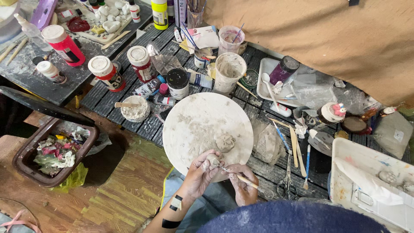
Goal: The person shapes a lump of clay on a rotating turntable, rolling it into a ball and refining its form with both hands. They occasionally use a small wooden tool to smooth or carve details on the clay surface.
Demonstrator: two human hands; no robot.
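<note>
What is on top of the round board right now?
On the round board sit smears of grey clay and one small clay lump near its front edge. The left hand, holding a clay piece, covers the rim there, so anything beneath it is hidden.

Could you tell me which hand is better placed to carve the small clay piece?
Probably the right hand: it grips the wooden tool, tip at the clay piece cradled in the left hand.
</note>
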